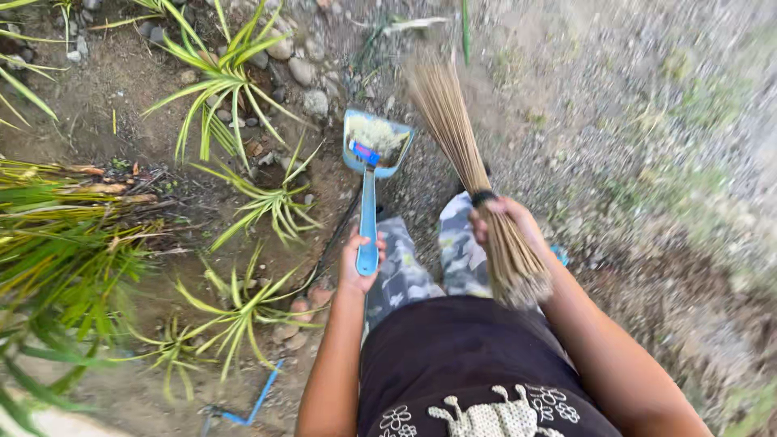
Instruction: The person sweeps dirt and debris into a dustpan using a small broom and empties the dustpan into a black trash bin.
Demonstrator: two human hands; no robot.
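You stood over a stretch of bare dirt and gravel ground (615, 121), grey and pebbly on your right and browner toward the planted edge on your left. Along that left side ran a row of spiky green plants (222, 81) with long narrow leaves, and a few rounded stones (301, 71) lay among them near the top of the view.

The stick broom (453, 129), a bundle of thin tan sticks bound with a dark band, was in your right hand (503, 220). Your fingers were wrapped tight around the bundle just below the band, with the splayed sweeping end angled down onto the gravel ahead and the butt end jutting back past your wrist.

Your left hand (358, 260) was closed around the end of the long blue handle of the dustpan (375, 144). The pan itself rested on the ground in front of your feet, just left of the broom's tips, and it held a heap of pale dusty debris (374, 133).

Smallest of all, a thin blue stick (261, 396) lay on the dirt near your left elbow, beside the lowest plant.
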